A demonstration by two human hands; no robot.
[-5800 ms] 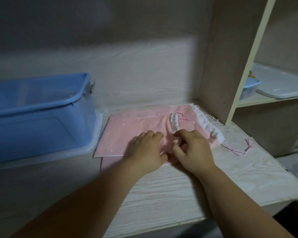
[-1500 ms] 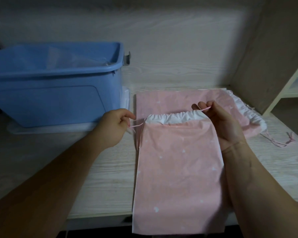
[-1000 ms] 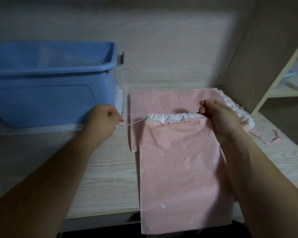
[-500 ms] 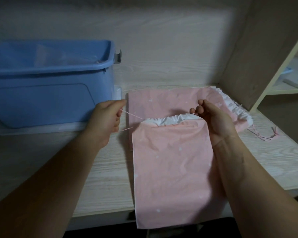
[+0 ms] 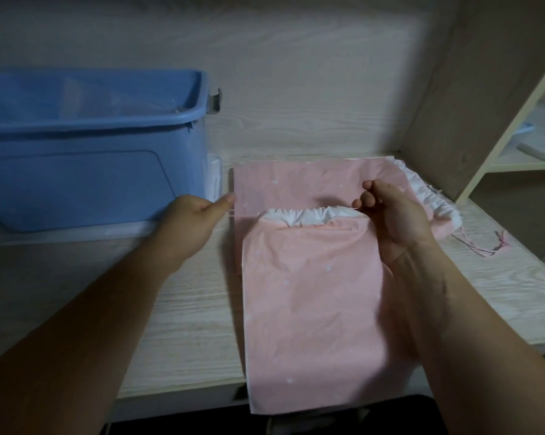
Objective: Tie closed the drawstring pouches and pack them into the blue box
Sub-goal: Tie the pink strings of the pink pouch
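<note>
Wood-grain desk [image 5: 186, 309]: left hand [image 5: 192, 224] and right hand [image 5: 396, 221] each pinch the drawstring [image 5: 246, 216] of the pink pouch [image 5: 312, 293] (mouth gathered).

Left: blue box [image 5: 85, 171], top open; its wall blocks the desk's left rear.
Right: upright wooden panel [image 5: 472, 89] closes that side.
Rear: back wall [image 5: 296, 89].
Passage: narrow strip of desk [image 5: 202, 302] between box and pouches [image 5: 312, 309]; wider desk before the box.

Two bare forearms reach forward from the lower edge. The left hand [image 5: 192, 224] is curled, thumb pointing right, pinching a thin pale drawstring [image 5: 246, 215]. The right hand [image 5: 396, 224], raised with its palm facing left, pinches the same drawstring between thumb and fingertips.
</note>
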